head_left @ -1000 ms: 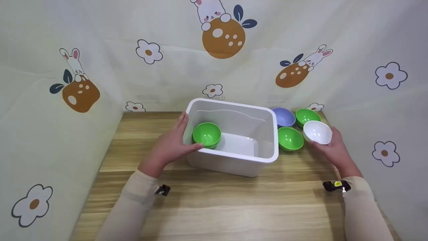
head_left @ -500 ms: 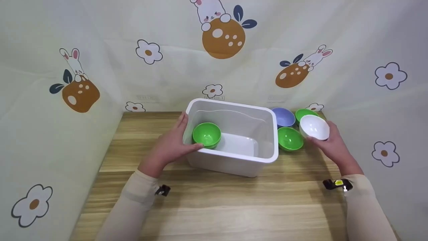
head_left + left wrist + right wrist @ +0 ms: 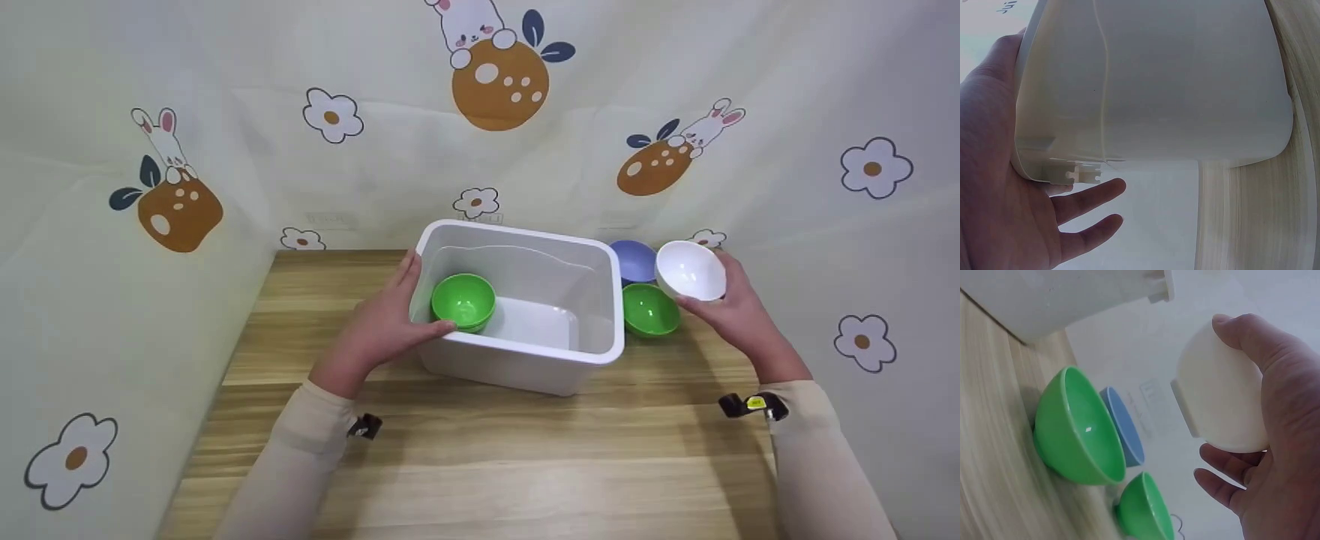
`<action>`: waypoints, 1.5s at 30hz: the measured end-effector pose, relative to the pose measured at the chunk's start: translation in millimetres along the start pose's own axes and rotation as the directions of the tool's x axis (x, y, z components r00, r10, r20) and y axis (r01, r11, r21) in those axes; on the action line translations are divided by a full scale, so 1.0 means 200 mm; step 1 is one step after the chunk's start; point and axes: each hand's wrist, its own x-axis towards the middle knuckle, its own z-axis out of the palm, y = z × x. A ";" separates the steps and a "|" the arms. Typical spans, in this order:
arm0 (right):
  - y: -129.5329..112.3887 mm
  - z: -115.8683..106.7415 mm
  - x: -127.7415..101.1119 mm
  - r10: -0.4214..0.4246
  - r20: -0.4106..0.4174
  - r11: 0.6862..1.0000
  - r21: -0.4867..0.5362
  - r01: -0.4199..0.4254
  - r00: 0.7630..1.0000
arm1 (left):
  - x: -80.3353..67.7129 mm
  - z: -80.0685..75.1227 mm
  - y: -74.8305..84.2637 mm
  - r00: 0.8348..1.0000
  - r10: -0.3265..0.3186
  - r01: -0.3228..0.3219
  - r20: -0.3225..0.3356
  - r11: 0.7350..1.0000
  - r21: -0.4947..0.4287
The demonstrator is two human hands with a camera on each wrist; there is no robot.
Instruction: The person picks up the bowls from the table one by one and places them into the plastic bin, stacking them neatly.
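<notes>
Taking twelve o'clock as straight ahead of the person, the white bowl is held in the air just short of three o'clock from the white bin. Its mouth faces up, roughly level, and its foot points down toward the wooden table; being round, it has no long side. The person's right hand grips it from the four o'clock side, thumb near its six-thirty edge, fingers round the outer wall.

The bin stands upright, mouth upward, its long axis running from just past nine to just past three. The left hand spans its corner between eight and nine o'clock, thumb over the near rim, fingers extended along the end wall. Inside, at the nine o'clock end, sit stacked green bowls, mouths up.

From the white bowl, a blue bowl lies at nine o'clock and a lone green bowl at seven-thirty, both upright beside the bin. The right wrist view shows another upright green bowl at about five o'clock from the lone one.
</notes>
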 end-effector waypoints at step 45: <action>-0.48 0.14 0.09 -0.153 0.189 0.988 0.066 0.143 0.970 | 0.01 0.01 -0.01 1.000 -0.016 0.016 0.000 1.000 0.004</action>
